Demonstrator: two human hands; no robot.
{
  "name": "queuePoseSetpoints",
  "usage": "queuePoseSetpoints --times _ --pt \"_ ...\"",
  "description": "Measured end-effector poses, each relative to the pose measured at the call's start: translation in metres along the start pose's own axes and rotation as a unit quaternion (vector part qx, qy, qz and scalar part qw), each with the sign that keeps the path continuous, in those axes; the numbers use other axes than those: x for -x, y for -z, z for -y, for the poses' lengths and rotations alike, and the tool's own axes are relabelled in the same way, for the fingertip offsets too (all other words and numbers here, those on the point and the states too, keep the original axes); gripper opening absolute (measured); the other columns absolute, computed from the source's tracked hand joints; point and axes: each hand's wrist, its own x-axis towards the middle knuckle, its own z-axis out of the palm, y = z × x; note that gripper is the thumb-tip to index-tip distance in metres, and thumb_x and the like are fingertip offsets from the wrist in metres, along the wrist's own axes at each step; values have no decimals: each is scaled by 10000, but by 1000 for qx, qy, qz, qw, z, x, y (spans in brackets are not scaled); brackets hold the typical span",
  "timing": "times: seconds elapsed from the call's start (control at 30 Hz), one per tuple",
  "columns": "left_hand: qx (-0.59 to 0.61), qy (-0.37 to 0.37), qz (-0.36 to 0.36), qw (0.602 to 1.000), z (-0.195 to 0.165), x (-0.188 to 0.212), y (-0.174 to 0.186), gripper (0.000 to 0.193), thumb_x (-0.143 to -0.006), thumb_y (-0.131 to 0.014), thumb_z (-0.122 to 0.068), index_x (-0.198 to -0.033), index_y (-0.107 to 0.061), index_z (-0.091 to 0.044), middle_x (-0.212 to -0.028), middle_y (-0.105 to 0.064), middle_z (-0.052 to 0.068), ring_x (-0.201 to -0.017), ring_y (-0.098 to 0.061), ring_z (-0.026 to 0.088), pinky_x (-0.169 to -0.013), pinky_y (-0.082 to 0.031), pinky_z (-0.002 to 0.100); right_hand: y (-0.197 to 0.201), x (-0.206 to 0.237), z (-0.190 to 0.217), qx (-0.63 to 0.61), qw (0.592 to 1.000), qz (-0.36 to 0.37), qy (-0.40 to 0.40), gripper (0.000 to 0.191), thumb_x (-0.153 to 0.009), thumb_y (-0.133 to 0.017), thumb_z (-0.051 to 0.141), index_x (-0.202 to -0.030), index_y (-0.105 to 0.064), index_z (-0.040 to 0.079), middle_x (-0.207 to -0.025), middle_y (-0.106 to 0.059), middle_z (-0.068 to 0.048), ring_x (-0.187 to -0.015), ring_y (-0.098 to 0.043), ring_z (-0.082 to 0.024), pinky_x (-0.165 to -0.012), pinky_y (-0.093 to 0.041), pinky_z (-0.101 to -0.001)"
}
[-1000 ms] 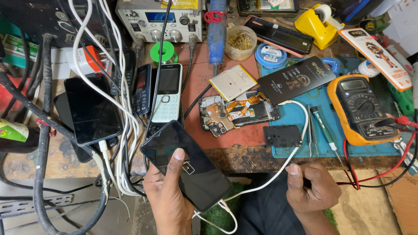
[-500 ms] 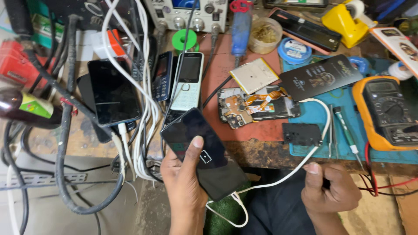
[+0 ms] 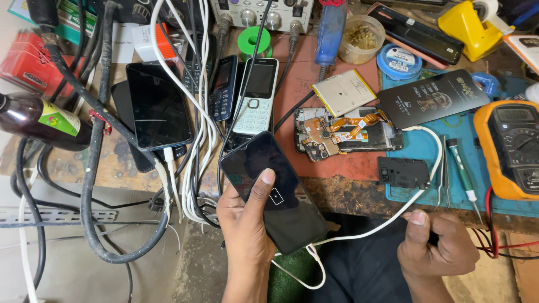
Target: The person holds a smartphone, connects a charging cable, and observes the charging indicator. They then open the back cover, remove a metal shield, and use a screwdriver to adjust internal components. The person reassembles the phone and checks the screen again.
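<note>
Fingers (image 3: 268, 178) of our left hand (image 3: 247, 224) wrap a dark smartphone (image 3: 272, 191), thumb pressed flat on its black screen, held just off the worktop (image 3: 348, 185) edge above our lap. Our right hand (image 3: 441, 249) is curled shut around a white cable (image 3: 387, 219) running into the phone's lower end. An opened phone body (image 3: 345, 133) lies on the worktop beyond, beside a white keypad phone (image 3: 257, 95).

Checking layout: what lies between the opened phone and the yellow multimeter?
Head view: a small black rectangular cover, white cable, tweezers and a green-tipped screwdriver on the blue mat.
</note>
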Motion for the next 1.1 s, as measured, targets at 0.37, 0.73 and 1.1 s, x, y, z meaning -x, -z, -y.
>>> queuePoseSetpoints --times 0.37,0.73,1.1 --pt "-24 3 -9 1000 -2 3 -3 247 -892 -741 -55 -1128 -717 12 -987 -763 94 -828 -710 161 -730 -586 316 3 3 -2 3 1000 10 8 307 -1105 -734 121 -863 -636 -41 -761 -667 -96 -645 -590 -104 -642 -451 -196" --pt "-14 2 -7 1000 0 10 -18 233 -886 -738 -55 -1103 -723 28 -955 -766 117 -768 -717 196 -689 -609 359 9 -13 3 1 1000 -6 -6 240 -1015 -756 66 -838 -622 -26 -687 -639 -102 -555 -558 -106 -554 -402 -201" --pt "-24 -2 -15 1000 2 8 -16 239 -883 -748 -58 -1109 -726 18 -986 -772 101 -838 -713 168 -762 -582 323 10 -15 3 22 1000 -3 4 231 -1012 -746 53 -833 -622 -24 -684 -640 -105 -540 -552 -101 -534 -391 -197"
